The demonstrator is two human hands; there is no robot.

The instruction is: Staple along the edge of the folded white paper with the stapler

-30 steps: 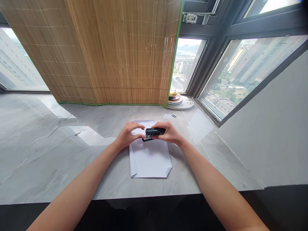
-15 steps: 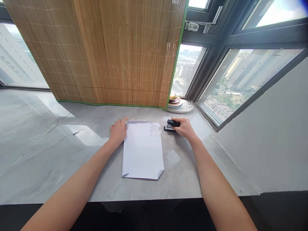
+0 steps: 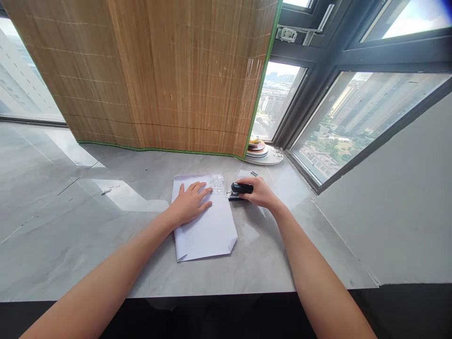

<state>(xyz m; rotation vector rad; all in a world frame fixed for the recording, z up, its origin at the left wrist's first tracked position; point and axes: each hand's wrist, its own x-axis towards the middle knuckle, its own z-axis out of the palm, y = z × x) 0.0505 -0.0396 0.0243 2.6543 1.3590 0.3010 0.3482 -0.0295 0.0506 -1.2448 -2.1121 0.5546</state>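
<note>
White paper sheets (image 3: pixel 208 233) lie on the grey marble-look counter, their lower corners creased or folded. Many staples (image 3: pixel 217 183) cover the upper right corner of the paper. My left hand (image 3: pixel 192 202) rests flat on the paper's upper part, fingers spread. In my right hand (image 3: pixel 259 192) is a black stapler (image 3: pixel 242 188), held closely around its back half. The stapler's front end points left and meets the paper's right edge near the stapled patch; whether the edge sits between its jaws I cannot tell.
A bamboo blind (image 3: pixel 169 84) with green edging hangs behind the paper. Stacked plates (image 3: pixel 259 153) stand in the window corner. Staple strips (image 3: pixel 254 173) lie beyond my right hand, and small dark bits (image 3: pixel 106 191) at left. A white wall (image 3: pixel 399 202) bounds the right side.
My left hand has moved from the paper's left edge onto its upper part. The paper has shifted slightly left and turned a little. The stapler has moved left and nearer, up to the paper's edge.
</note>
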